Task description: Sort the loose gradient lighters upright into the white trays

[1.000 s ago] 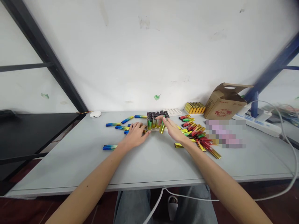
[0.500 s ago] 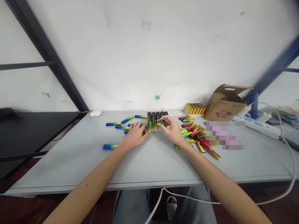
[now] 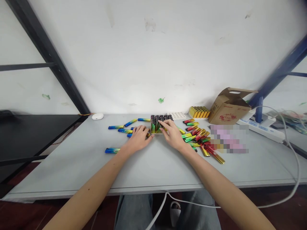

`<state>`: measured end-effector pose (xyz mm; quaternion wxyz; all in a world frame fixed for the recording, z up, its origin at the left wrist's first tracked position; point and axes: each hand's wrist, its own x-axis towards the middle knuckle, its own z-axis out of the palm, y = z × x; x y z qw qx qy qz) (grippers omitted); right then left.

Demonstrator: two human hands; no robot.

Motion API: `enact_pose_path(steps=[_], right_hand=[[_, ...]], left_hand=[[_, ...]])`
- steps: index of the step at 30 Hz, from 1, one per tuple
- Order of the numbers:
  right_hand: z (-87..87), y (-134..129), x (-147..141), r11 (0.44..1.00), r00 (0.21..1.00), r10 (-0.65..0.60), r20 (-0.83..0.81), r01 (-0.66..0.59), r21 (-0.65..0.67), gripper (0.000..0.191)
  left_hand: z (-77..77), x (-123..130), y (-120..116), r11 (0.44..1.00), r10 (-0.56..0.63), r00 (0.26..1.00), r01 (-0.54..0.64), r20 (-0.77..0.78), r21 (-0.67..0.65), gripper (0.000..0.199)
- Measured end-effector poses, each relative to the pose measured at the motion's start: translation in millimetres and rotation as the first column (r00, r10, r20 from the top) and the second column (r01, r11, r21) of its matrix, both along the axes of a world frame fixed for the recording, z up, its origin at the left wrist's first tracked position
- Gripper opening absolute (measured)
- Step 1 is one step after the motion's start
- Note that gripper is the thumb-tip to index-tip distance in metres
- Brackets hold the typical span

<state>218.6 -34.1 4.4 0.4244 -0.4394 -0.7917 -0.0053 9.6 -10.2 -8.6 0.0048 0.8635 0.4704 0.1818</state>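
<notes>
Several shiny, flat lighter-shaped cases (image 3: 153, 127) with black tops stand upright in rows in a low white tray (image 3: 157, 134). My left hand (image 3: 137, 139) is at the tray's left front corner, thumb and forefinger closed on its edge, with blue-and-gold cases lying partly under the fingers. My right hand (image 3: 172, 134) is at the front row, its thumb and forefinger on a green-and-gold case (image 3: 157, 126) that stands upright. The hand hides the tray's right front part.
Loose blue-and-gold cases (image 3: 116, 127) lie on the left; red, green and gold ones (image 3: 200, 135) lie heaped on the right. Behind are a white holed tray (image 3: 178, 115), yellow cases (image 3: 199, 111), a cardboard box (image 3: 227, 110), a power strip (image 3: 266, 131) and a white earbud case (image 3: 98, 116).
The green-and-gold case in my right hand has gone from tilted above the front row to upright in it. My right hand has moved slightly left; my left hand has stayed put.
</notes>
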Motion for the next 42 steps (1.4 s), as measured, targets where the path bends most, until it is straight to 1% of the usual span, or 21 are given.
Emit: enact_pose_path(steps=[3, 6, 8, 11, 13, 16, 18, 20, 22, 23, 24, 26, 28, 30, 31, 32, 34, 36, 38, 40, 42], right_hand=[[0.7, -2, -3, 0.998, 0.998, -0.047, -0.04, 0.049, 0.05, 0.037], [0.1, -1, -3, 0.987, 0.996, -0.065, -0.066, 0.074, 0.14, 0.021], [-1.2, 2, -3, 0.974, 0.996, -0.082, -0.033, 0.087, 0.21, 0.017], [-4.3, 4, -5, 0.948, 0.987, -0.158, 0.037, 0.141, 0.285, 0.021], [-5.7, 3, -7, 0.937, 0.976, -0.2, 0.09, 0.164, 0.307, 0.026], [-2.3, 1, -8, 0.937, 0.97, -0.202, 0.135, 0.151, 0.315, 0.031], [4.4, 1, -3, 0.938, 0.976, -0.188, 0.107, 0.146, 0.315, 0.032], [12.8, 3, 7, 0.933, 0.978, -0.206, 0.01, 0.194, 0.304, 0.033], [19.7, 7, 23, 0.917, 0.943, -0.297, -0.152, 0.326, 0.229, 0.032], [21.8, 9, 31, 0.911, 0.913, -0.35, -0.209, 0.383, 0.151, 0.034], [22.7, 12, 39, 0.904, 0.886, -0.405, -0.224, 0.425, 0.05, 0.038], [21.6, 16, 51, 0.861, 0.854, -0.506, -0.122, 0.49, -0.139, 0.043], [17.5, 18, 58, 0.792, 0.829, -0.552, 0.088, 0.555, -0.254, 0.044], [12.5, 19, 59, 0.737, 0.797, -0.531, 0.29, 0.602, -0.307, 0.038], [10.1, 20, 59, 0.72, 0.783, -0.506, 0.361, 0.614, -0.323, 0.035], [8.0, 20, 58, 0.71, 0.775, -0.483, 0.408, 0.619, -0.335, 0.032], [5.1, 20, 56, 0.71, 0.77, -0.459, 0.443, 0.618, -0.337, 0.027], [4.2, 21, 56, 0.719, 0.778, -0.476, 0.411, 0.613, -0.328, 0.023], [5.2, 22, 56, 0.723, 0.797, -0.529, 0.292, 0.603, -0.337, 0.023], [8.0, 24, 57, 0.753, 0.821, -0.566, 0.078, 0.553, -0.356, 0.026], [12.0, 26, 57, 0.826, 0.827, -0.529, -0.19, 0.451, -0.338, 0.031]], left_hand=[[1.6, 0, -1, 1.0, 0.001, 1.0, -0.001, -0.007, 0.0, 0.036], [3.5, 1, -2, 1.0, 0.007, 1.0, -0.007, -0.007, 0.003, 0.038], [4.4, 2, -3, 1.0, 0.021, 1.0, -0.021, -0.007, -0.001, 0.042], [4.1, 3, -4, 0.999, 0.038, 0.999, -0.038, -0.009, -0.016, 0.048], [2.8, 3, -3, 0.999, 0.041, 0.999, -0.042, -0.008, -0.016, 0.049], [0.3, 1, -1, 0.999, 0.032, 0.999, -0.032, -0.006, 0.005, 0.048], [-0.4, 0, 0, 1.0, 0.021, 1.0, -0.021, -0.005, 0.014, 0.046], [0.2, -1, 0, 1.0, 0.013, 1.0, -0.013, -0.01, 0.013, 0.043], [1.5, -1, 0, 1.0, 0.003, 1.0, -0.002, -0.021, 0.011, 0.039], [2.2, -1, -1, 1.0, -0.005, 1.0, 0.005, -0.027, 0.011, 0.038], [2.8, -1, -1, 1.0, -0.009, 0.999, 0.01, -0.03, 0.011, 0.037], [3.3, 0, -1, 1.0, -0.014, 0.999, 0.015, -0.035, 0.007, 0.036], [3.1, 0, -1, 1.0, -0.011, 0.999, 0.011, -0.04, -0.002, 0.036], [2.5, -1, 0, 1.0, -0.008, 0.999, 0.007, -0.046, -0.008, 0.037], [2.2, -1, 0, 1.0, -0.007, 0.999, 0.007, -0.048, -0.009, 0.037], [1.9, -1, 0, 1.0, -0.008, 0.999, 0.008, -0.048, -0.01, 0.037], [1.8, -2, 1, 1.0, -0.014, 0.999, 0.014, -0.049, -0.011, 0.037], [2.4, -2, 1, 1.0, -0.019, 0.998, 0.019, -0.052, -0.014, 0.037], [3.5, -2, 0, 1.0, -0.02, 0.998, 0.019, -0.055, -0.016, 0.037], [5.1, -2, -1, 1.0, -0.019, 0.998, 0.018, -0.055, -0.018, 0.037], [6.6, -2, -2, 1.0, -0.019, 0.998, 0.017, -0.062, -0.019, 0.037]])
